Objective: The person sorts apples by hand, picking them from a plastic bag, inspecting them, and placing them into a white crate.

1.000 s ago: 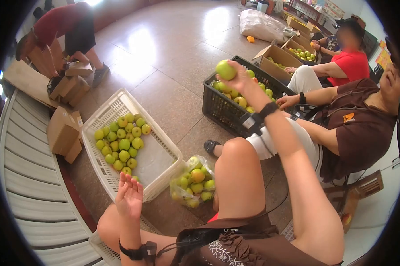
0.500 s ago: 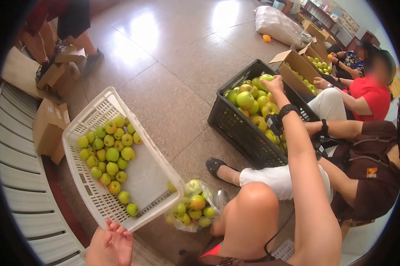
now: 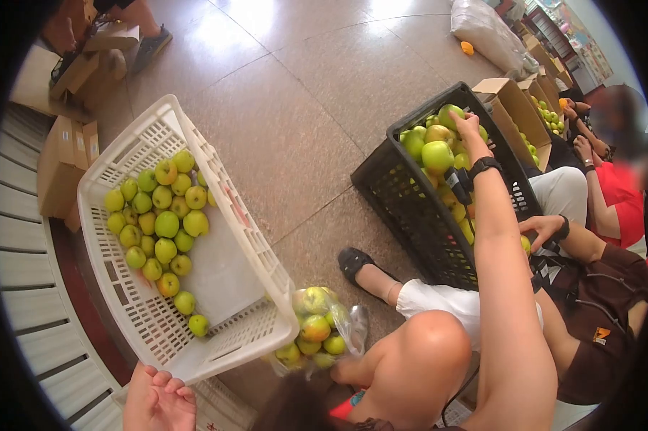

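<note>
My right hand (image 3: 469, 131) reaches into the black crate (image 3: 398, 185) and grips a green apple (image 3: 449, 116) at the top of the pile. More green and reddish apples lie around and below it in the crate. My left hand (image 3: 161, 402) rests palm up at the near corner of the white basket (image 3: 284, 327), fingers loosely curled and nothing in them. Inside the basket, green-yellow apples (image 3: 166, 224) sit in one layer toward the left side. A clear plastic bag of apples (image 3: 315, 328) stands on the floor beside the basket.
At right, a person in a brown top (image 3: 589, 316) has a hand at the black crate. Farther back, people sit by open cardboard boxes (image 3: 514, 108) of apples. A slatted bench (image 3: 36, 266) and a closed carton (image 3: 65, 161) line the left. A white sack (image 3: 485, 32) lies behind.
The view has shifted, so the crate now sits farther right. My right hand stays on an apple in the crate; my left fingers have curled more. The neighbour's hand shows more clearly at the crate.
</note>
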`<state>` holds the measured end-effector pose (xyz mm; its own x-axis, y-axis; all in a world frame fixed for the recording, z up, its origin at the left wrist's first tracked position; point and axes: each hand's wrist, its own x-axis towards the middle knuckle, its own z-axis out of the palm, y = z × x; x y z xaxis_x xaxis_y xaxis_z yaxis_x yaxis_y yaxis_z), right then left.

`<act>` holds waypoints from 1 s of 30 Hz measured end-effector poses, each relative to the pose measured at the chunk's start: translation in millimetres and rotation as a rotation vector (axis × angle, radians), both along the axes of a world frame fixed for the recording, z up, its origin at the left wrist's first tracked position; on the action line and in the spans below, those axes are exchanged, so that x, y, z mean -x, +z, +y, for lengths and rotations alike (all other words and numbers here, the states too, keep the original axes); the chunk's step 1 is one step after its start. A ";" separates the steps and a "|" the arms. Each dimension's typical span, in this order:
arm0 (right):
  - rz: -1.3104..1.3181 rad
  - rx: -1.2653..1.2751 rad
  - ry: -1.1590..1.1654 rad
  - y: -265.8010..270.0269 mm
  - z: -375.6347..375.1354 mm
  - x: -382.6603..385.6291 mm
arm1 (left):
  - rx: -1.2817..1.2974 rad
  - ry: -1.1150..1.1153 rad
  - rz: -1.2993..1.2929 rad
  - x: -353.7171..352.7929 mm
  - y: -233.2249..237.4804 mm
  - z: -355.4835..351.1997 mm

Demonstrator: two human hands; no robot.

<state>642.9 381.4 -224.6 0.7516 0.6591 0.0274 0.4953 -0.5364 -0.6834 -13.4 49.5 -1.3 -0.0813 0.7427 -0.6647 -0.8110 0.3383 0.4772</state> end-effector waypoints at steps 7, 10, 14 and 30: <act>0.280 0.120 0.035 44.6 -18.8 33.2 | 0.111 0.056 0.005 -6.8 15.8 -5.1; 0.347 0.030 0.113 67.1 -11.9 38.1 | -0.121 0.043 -0.134 8.2 -20.8 -26.8; 0.850 -0.125 0.431 149.7 -27.9 132.3 | -0.165 0.020 -0.176 10.4 -25.3 -25.6; 1.482 0.132 1.119 254.2 -323.8 414.2 | -0.185 0.032 0.565 35.4 -56.9 -53.2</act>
